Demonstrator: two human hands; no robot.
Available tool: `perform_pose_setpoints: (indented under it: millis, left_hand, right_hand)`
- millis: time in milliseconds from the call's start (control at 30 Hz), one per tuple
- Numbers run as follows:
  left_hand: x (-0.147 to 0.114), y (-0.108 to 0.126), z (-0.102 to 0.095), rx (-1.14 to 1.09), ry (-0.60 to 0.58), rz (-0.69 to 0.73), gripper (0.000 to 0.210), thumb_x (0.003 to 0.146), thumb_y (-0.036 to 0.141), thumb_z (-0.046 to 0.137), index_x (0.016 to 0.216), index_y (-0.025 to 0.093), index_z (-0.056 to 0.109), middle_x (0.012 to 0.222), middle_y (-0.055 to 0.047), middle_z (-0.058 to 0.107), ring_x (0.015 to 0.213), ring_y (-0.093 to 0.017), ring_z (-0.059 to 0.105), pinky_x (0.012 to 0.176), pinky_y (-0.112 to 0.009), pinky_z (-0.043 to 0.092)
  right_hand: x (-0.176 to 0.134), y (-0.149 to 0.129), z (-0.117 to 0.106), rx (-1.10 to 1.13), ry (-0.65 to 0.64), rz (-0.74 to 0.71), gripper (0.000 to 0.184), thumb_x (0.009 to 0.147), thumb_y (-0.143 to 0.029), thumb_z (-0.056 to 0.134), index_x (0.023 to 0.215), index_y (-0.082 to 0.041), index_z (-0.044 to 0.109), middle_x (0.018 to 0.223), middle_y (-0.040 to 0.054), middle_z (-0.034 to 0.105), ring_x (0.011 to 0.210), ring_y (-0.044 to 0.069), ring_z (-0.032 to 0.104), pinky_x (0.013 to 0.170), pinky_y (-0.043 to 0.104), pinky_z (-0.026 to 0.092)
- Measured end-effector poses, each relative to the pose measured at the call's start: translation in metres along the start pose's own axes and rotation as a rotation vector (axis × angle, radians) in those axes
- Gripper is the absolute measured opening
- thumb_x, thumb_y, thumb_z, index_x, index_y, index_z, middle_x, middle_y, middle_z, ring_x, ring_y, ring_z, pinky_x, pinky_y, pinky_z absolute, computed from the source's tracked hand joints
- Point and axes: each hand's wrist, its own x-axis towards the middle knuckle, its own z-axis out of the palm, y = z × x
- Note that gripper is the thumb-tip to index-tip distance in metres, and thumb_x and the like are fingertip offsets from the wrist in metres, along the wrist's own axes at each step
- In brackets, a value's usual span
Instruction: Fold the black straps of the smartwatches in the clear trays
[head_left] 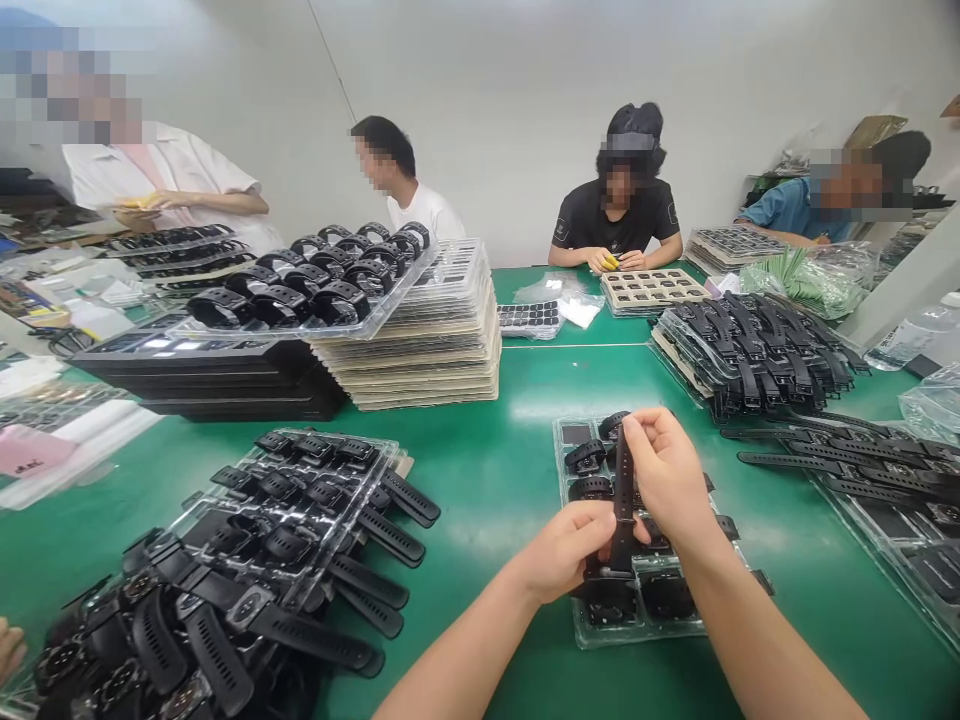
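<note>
Between my two hands a black smartwatch strap [624, 490] is stretched upright, above a clear plastic tray [581, 632] of black smartwatches. My left hand [571, 545] pinches its lower part, thumb on the front. Higher up, my right hand [666, 465] has its fingers closed round the upper end of the same strap. The watch body belonging to it cannot be made out behind my hands. Watches with looped straps, such as this smartwatch [587, 457], sit in the tray compartments, partly covered by my hands and forearms.
Left stand trays heaped with smartwatches [277, 545], straps jutting out. Behind them rises a stack of trays [409, 370] beside black trays [225, 385]. More strapped watches [765, 350] lie right, near a bottle [911, 335]. Several people sit or stand across the green table [465, 480].
</note>
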Motion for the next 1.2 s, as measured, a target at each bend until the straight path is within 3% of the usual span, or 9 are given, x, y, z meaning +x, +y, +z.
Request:
perform_pose_setpoints:
  millis: [367,533,633,733,800,867,1000,1067,1200]
  left_hand:
    - [0.001,-0.005,-0.006,0.089,0.015,0.015,0.063,0.080,0.074,0.067,0.087,0.011,0.073,0.070,-0.002,0.052,0.059,-0.010,0.036,0.056,-0.024,0.024]
    - [0.001,-0.003,-0.007,0.254,0.019,0.079,0.066,0.089,0.075,0.052,0.093,0.013,0.072,0.069,0.000,0.050,0.059,-0.012,0.037,0.058,-0.026,0.030]
    - [0.000,0.000,-0.009,0.681,0.123,0.232,0.057,0.101,0.063,0.039,0.093,0.015,0.069,0.075,-0.003,0.054,0.068,-0.016,0.044,0.065,-0.029,0.037]
    - [0.000,0.002,-0.013,1.156,0.303,0.463,0.043,0.108,0.042,0.032,0.100,0.016,0.065,0.080,-0.005,0.056,0.075,-0.020,0.049,0.070,-0.032,0.040]
    - [0.000,0.001,-0.016,1.412,0.384,0.579,0.036,0.108,0.031,0.030,0.112,0.015,0.063,0.079,-0.005,0.056,0.073,-0.021,0.048,0.067,-0.033,0.040]
    - [0.000,0.000,-0.017,1.583,0.429,0.650,0.032,0.107,0.025,0.032,0.118,0.015,0.060,0.076,-0.004,0.055,0.070,-0.021,0.047,0.065,-0.033,0.040]
    - [0.000,0.000,-0.016,1.548,0.432,0.748,0.028,0.106,0.019,0.037,0.131,0.015,0.048,0.088,-0.007,0.062,0.075,-0.021,0.054,0.069,-0.032,0.044]
    - [-0.001,0.000,-0.016,1.471,0.421,0.848,0.030,0.105,0.016,0.040,0.135,0.016,0.041,0.097,-0.008,0.065,0.080,-0.020,0.057,0.073,-0.033,0.046]
    - [0.000,-0.003,-0.019,1.490,0.440,0.983,0.023,0.103,0.012,0.043,0.124,0.020,0.049,0.080,-0.001,0.060,0.070,-0.017,0.053,0.070,-0.031,0.044]
  right_hand:
    - [0.002,0.004,0.005,0.029,-0.005,0.040,0.032,0.094,-0.054,0.059,0.089,-0.023,0.057,0.067,-0.0041,0.055,0.058,0.014,0.049,0.052,0.026,0.039]
    - [0.007,0.005,0.005,0.042,-0.018,0.051,0.033,0.095,-0.056,0.057,0.091,-0.024,0.055,0.070,-0.0036,0.056,0.060,0.015,0.051,0.052,0.026,0.042]
    - [0.001,0.002,-0.005,0.010,-0.041,0.042,0.030,0.096,-0.053,0.057,0.100,-0.024,0.058,0.078,-0.0026,0.059,0.063,0.015,0.054,0.056,0.026,0.044]
    - [-0.016,0.000,-0.018,-0.179,-0.170,0.041,0.031,0.098,-0.049,0.057,0.119,-0.026,0.059,0.080,-0.0031,0.062,0.064,0.016,0.056,0.059,0.028,0.044]
    - [-0.026,0.004,-0.022,-0.283,-0.305,0.057,0.031,0.097,-0.047,0.060,0.120,-0.027,0.064,0.075,-0.0030,0.063,0.065,0.017,0.057,0.061,0.029,0.044]
    - [-0.033,0.012,-0.020,-0.208,-0.343,0.097,0.030,0.094,-0.049,0.064,0.111,-0.024,0.069,0.069,-0.0022,0.062,0.064,0.018,0.058,0.059,0.029,0.044]
    - [-0.032,0.029,-0.007,0.202,-0.170,0.199,0.047,0.082,-0.064,0.073,0.095,-0.019,0.072,0.063,-0.0013,0.062,0.060,0.016,0.056,0.057,0.027,0.046]
    - [-0.031,0.033,-0.002,0.280,-0.143,0.222,0.053,0.077,-0.069,0.076,0.093,-0.019,0.070,0.061,-0.0016,0.061,0.060,0.015,0.057,0.057,0.026,0.047]
    - [-0.033,0.030,-0.001,0.346,-0.139,0.284,0.057,0.073,-0.070,0.079,0.094,-0.018,0.070,0.055,-0.0031,0.059,0.053,0.013,0.053,0.051,0.023,0.043]
